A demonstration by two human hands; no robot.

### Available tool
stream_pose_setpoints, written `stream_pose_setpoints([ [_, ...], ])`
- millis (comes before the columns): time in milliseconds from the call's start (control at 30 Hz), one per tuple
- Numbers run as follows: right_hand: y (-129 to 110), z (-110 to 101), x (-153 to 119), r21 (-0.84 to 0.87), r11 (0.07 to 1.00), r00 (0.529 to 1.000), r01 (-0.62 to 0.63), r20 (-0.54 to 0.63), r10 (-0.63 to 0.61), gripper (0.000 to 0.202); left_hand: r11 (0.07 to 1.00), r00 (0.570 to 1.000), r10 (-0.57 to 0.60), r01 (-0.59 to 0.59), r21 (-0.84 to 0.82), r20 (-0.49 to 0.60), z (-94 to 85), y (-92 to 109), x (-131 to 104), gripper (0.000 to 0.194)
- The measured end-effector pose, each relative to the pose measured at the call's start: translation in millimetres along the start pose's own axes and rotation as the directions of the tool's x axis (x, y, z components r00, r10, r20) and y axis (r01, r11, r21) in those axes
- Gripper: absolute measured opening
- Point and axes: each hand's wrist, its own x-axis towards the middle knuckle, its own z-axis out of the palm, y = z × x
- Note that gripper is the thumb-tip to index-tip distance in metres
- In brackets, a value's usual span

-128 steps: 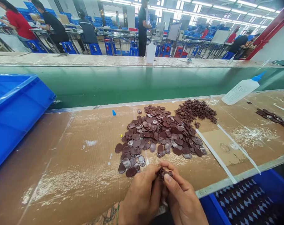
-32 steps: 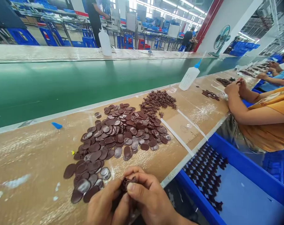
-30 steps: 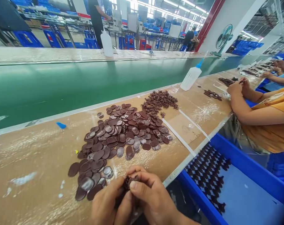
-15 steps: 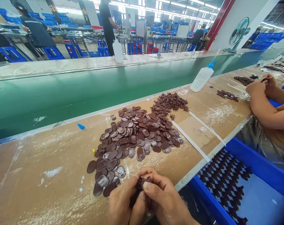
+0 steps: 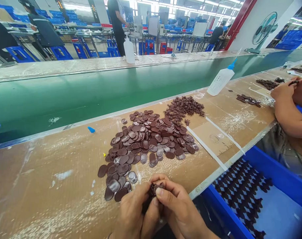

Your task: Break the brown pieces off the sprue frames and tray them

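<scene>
Both my hands meet at the table's front edge, closed around one small dark brown plastic piece [image 5: 155, 189]. My left hand [image 5: 134, 210] pinches it from the left, and my right hand [image 5: 177, 204] presses on it with the thumb; much of the piece is hidden by the fingers. Just beyond lies a wide heap of flat brown oval discs [image 5: 151, 136], several of them shiny. Behind it to the right is a pile of small curly brown parts [image 5: 184, 108].
A blue bin [image 5: 282, 169] at the lower right holds rows of brown pieces. A white bottle with a blue nozzle [image 5: 220, 81] leans on the table. At right, a co-worker's hands [image 5: 286, 91] hold a dark piece. Beyond runs a green conveyor belt [image 5: 103, 88].
The view has shifted slightly, so the scene sits a little further right and higher at the back. My hands keep their grip on the brown piece.
</scene>
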Motion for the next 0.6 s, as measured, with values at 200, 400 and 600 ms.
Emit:
stream_pose_setpoints([
  [200, -1.7, 0.9, -0.9, -0.011, 1.000, 1.000, -0.021, 0.007, 0.021, 0.022, 0.999, 0.999, -0.034, 0.034, 0.006, 0.020, 0.7, -0.5, -1.4, 0.015],
  [400, -3.6, 4.3, -2.8, 0.013, 1.000, 0.999, -0.020, -0.046, 0.021, 0.022, 1.000, 0.999, -0.003, 0.003, -0.008, 0.039, -2.9, 2.9, 2.7, 0.014],
  [600, -3.7, 1.0, -6.0, -0.028, 0.997, 0.993, -0.069, -0.102, 0.066, 0.028, 0.996, 1.000, 0.007, -0.006, 0.093, -0.011, -1.0, 2.3, -0.5, 0.009],
])
